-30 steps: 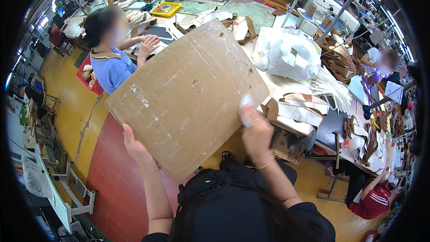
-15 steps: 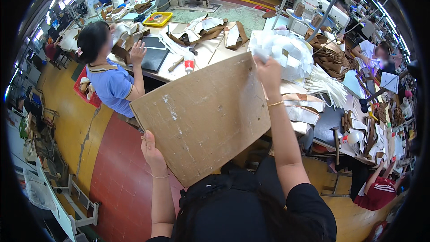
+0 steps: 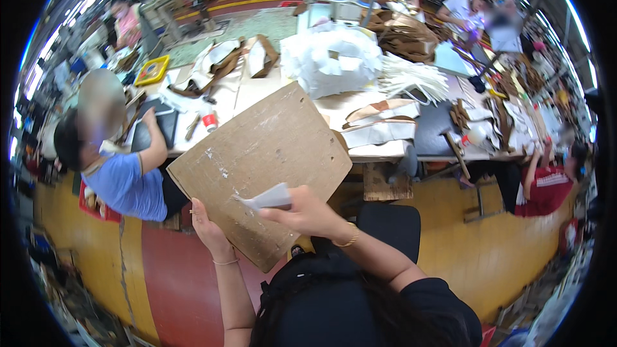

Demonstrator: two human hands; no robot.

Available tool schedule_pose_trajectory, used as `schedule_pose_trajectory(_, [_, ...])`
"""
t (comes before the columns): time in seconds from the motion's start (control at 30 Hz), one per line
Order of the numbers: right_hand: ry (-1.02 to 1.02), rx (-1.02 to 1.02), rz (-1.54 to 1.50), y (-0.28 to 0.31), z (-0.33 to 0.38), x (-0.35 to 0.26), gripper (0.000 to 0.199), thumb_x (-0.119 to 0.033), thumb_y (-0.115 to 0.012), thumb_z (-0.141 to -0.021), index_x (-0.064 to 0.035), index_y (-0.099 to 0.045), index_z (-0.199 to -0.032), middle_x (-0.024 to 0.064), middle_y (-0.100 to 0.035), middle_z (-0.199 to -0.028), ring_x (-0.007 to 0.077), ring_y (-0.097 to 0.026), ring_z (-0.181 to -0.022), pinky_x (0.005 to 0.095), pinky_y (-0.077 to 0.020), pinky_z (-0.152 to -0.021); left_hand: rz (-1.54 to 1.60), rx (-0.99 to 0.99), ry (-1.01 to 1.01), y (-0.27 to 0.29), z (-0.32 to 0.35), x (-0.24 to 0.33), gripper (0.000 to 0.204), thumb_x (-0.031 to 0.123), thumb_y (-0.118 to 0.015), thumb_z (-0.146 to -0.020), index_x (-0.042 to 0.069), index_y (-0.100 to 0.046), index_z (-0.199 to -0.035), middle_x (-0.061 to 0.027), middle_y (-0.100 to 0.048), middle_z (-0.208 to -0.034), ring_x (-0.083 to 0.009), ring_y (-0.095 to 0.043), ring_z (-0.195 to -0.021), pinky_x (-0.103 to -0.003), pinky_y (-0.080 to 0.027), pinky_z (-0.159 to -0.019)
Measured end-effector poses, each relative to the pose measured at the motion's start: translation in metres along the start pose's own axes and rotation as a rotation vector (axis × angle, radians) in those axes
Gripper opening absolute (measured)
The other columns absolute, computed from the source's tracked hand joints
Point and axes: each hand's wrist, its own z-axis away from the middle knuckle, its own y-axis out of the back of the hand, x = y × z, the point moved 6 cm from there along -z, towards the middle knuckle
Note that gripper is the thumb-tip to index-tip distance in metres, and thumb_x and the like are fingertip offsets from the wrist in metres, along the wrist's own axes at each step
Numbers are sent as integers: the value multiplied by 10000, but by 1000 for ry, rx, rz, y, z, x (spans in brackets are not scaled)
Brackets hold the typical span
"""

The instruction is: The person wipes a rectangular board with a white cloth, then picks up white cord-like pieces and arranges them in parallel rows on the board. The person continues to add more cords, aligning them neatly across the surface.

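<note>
Left hand point(image 3: 207, 228) is clenched on the tilted cardboard sheet's point(image 3: 260, 167) lower edge, its fingers hidden behind, while a folded white piece point(image 3: 267, 198) is pinched by the right hand point(image 3: 305, 213).

A long counter point(image 3: 257, 93) carries a heap of white bags point(image 3: 331, 61), a bundle of white handles point(image 3: 411, 77), brown paper pieces point(image 3: 218, 67) and a yellow tray point(image 3: 152, 69). A person in a blue shirt point(image 3: 125, 183) sits at its left side, and another in a red shirt point(image 3: 546, 186) sits at the right. The floor point(image 3: 488, 250) is yellow with a red strip.
</note>
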Motion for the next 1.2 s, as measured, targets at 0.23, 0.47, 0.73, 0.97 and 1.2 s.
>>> schedule_pose_trajectory(0.23, [-187,784,-645,129,152,92,450,-152,-683,-888,-51,-488,-1281,79,-603,-1146,179,-611,-1025,313,-536,-784,263,-351,374,-109,-20,-91,410,313,-473,-1008,-26,-518,-1234,-129,-613,-1161,-231,-616,-1027,-347,-516,-875])
schedule_pose_trajectory(0.47, [12,1276,-1020,155,285,131,500,-163,-627,-926,-115,-364,-1348,88,-543,-1257,242,-602,-1095,385,-558,-855,414,-440,828,-270,13,-204,439,306,-410,-1027,-10,-427,-1330,-148,-534,-1310,-303,-514,-1207,-445,-408,-1043])
schedule_pose_trajectory(0.73, [394,1305,-1185,207,287,89,435,-217,-590,-946,-75,-459,-1335,115,-565,-1290,270,-565,-1174,477,-465,-1018,324,-513,987,-419,20,-338,475,356,-344,-1033,7,-418,-1346,-167,-493,-1367,-342,-463,-1269,-490,-354,-1093])
schedule_pose_trajectory(0.97, [506,1251,-1167,228,279,59,470,-174,-611,-930,-117,-436,-1363,75,-569,-1273,234,-543,-1204,432,-441,-1045,76,-559,966,-457,-7,-384,441,110,-359,-951,-11,-374,-1375,-183,-484,-1364,-336,-495,-1234,-481,-383,-1073])
schedule_pose_trajectory(1.2, [494,1371,-1030,234,258,46,579,-68,-630,-908,-191,-356,-1403,5,-561,-1188,157,-557,-1135,340,-450,-1018,-336,-1222,323,-479,90,-253,396,175,-527,-948,-17,-512,-1293,-139,-515,-1336,-243,-438,-1280,-399,-290,-1101])
